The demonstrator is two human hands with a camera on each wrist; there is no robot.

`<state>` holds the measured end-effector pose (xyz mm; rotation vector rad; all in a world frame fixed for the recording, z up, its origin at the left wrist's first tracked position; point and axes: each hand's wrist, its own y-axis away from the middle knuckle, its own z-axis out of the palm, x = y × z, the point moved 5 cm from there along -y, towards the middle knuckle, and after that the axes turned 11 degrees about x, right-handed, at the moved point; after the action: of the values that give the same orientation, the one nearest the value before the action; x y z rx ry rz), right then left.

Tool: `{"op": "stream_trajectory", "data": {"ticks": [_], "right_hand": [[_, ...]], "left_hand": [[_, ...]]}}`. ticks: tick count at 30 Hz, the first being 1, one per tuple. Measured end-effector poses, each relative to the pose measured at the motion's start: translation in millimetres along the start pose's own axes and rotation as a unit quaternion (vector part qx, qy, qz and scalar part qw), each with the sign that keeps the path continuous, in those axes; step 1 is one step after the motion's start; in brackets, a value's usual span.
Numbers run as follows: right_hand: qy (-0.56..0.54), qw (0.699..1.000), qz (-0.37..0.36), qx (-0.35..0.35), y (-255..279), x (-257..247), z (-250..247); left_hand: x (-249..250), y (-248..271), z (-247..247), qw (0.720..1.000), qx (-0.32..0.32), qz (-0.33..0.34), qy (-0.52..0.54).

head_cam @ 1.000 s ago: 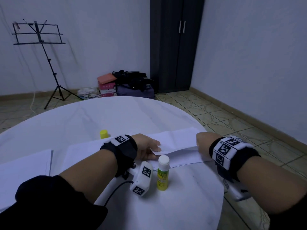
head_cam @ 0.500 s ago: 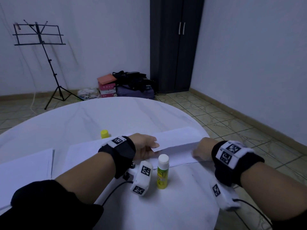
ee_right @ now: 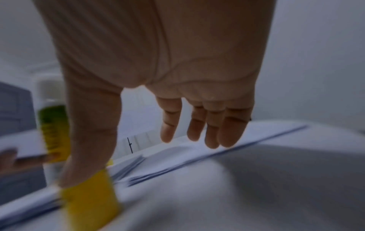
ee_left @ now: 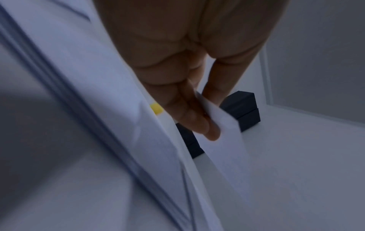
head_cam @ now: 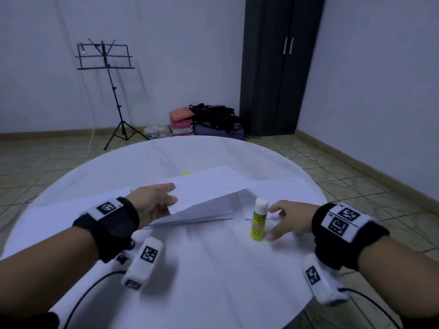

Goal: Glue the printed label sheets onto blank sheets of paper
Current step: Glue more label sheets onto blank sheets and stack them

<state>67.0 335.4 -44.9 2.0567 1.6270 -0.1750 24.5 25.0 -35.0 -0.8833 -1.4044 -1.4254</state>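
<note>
My left hand [head_cam: 174,193] pinches the near corner of a white sheet [head_cam: 209,186] and holds it tilted up off the paper stack [head_cam: 204,213]. The left wrist view shows its thumb and fingers [ee_left: 197,118] clamped on that sheet [ee_left: 223,140]. A yellow-green glue stick [head_cam: 259,220] with a white cap stands upright to the right of the stack. My right hand [head_cam: 275,222] is open just right of it, thumb in front and fingers behind, holding nothing. In the blurred right wrist view the glue stick [ee_right: 52,125] sits behind the thumb [ee_right: 90,132].
A small yellow cap [head_cam: 187,173] peeks out behind the lifted sheet. More white paper lies at the right [head_cam: 278,191] and at the left [head_cam: 61,210] of the round white table [head_cam: 213,269]. The table's edge is close on the right.
My left hand has lifted one sheet up off the stack. My right hand has let go of the paper's right edge and moved over beside the glue stick with its fingers spread.
</note>
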Motion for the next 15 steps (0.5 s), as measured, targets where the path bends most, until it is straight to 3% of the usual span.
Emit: {"op": "stream_trajectory", "data": {"ticks": [3,9,12,15], "right_hand": [[-0.031,0.999,-0.021,-0.026,8.0,-13.1,15.5],[-0.035,0.998,-0.034,0.037,-4.9,-14.7,21.5],[-0.023,0.997,-0.030,0.072,34.6,-36.9,18.1],[-0.039,0.992,-0.058,0.107,43.4,-53.5,20.3]], "left_hand": [[-11.0,17.7,-42.2,0.998,0.007,-0.012,-0.054],[-37.7,48.8,-68.8,0.972,-0.049,-0.032,-0.228],[-42.4,55.1,-69.2,0.912,-0.080,0.017,-0.401],[-38.6,65.0,-66.8,0.810,-0.085,0.074,-0.576]]}}
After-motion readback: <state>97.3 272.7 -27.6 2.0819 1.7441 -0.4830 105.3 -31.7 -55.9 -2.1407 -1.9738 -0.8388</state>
